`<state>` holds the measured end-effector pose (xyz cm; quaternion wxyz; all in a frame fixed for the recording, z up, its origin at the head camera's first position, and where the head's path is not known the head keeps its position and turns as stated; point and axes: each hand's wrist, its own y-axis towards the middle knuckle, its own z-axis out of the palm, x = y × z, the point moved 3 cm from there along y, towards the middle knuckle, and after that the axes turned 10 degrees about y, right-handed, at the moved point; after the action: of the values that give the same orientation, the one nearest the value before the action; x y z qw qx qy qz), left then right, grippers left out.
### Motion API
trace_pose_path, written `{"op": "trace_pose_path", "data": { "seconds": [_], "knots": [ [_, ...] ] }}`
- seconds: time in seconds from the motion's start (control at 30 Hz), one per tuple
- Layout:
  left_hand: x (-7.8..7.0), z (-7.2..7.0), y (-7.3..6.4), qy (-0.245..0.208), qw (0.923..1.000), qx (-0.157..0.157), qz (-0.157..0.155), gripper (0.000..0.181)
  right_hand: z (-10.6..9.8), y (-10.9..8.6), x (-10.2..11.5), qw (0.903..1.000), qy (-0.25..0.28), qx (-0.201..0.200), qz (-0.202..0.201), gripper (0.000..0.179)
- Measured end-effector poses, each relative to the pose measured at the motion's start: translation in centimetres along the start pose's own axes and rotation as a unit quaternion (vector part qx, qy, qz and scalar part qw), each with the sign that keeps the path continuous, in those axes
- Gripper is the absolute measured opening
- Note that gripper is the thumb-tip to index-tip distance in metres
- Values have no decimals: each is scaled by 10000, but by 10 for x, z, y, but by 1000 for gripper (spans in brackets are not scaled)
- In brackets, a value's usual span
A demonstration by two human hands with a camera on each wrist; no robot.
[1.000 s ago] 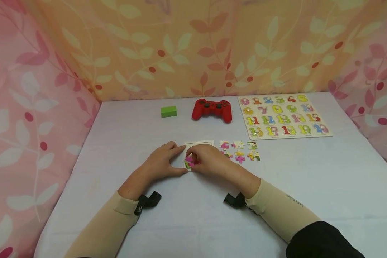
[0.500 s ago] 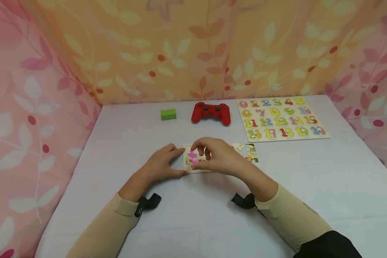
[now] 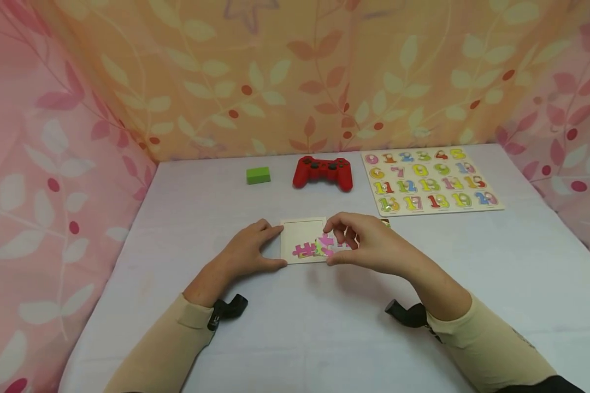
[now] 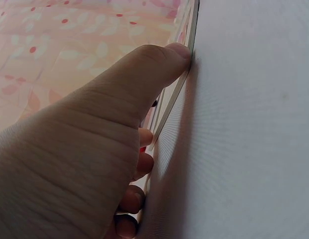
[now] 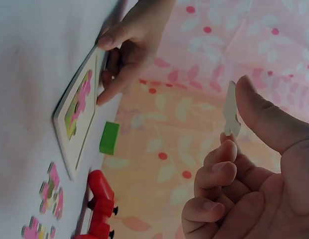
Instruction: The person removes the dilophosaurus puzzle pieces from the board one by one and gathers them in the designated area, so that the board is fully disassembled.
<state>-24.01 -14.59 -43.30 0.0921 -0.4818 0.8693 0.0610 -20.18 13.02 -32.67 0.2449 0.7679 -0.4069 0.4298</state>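
A small puzzle board (image 3: 300,229) with a pale raised rim lies on the table. My left hand (image 3: 248,248) holds it by the left side, thumb at the near corner and index finger at the far one. Pink-and-green puzzle pieces (image 3: 302,250) lie along its near side. My right hand (image 3: 373,243) is raised over the board's right edge. Between thumb and index finger it pinches a puzzle piece (image 5: 231,109), whose pale back and edge show in the right wrist view. Several loose pieces (image 5: 51,191) lie to the right, mostly hidden by that hand in the head view.
Behind the board stand a green block (image 3: 258,175) and a red game controller (image 3: 323,173). A number puzzle board (image 3: 431,180) lies at the back right. Patterned cloth (image 3: 295,76) closes off the back and both sides of the white-covered table (image 3: 295,327).
My right hand has moved right from the board's left part, now with a piece pinched in its fingers. More of the board's inside shows. The left hand has kept its place.
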Motion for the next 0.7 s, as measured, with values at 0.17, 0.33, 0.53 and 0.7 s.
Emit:
{"op": "trace_pose_path", "data": {
  "seconds": [0.17,0.33,0.53,0.7],
  "knots": [
    [-1,2,-1,-13,10000,-3,-1,85,-5,-7,-15,9992,-168,210,292,48],
    [-2,2,-2,-2,10000,17,-27,85,-8,-12,-29,9978,-313,434,398,42],
    [-2,2,-1,42,10000,56,-5,86,-9,-13,-47,9919,-430,724,951,42],
    [-1,0,0,74,10000,-20,31,86,-4,-9,-62,9896,-469,746,1137,44]
  ]
}}
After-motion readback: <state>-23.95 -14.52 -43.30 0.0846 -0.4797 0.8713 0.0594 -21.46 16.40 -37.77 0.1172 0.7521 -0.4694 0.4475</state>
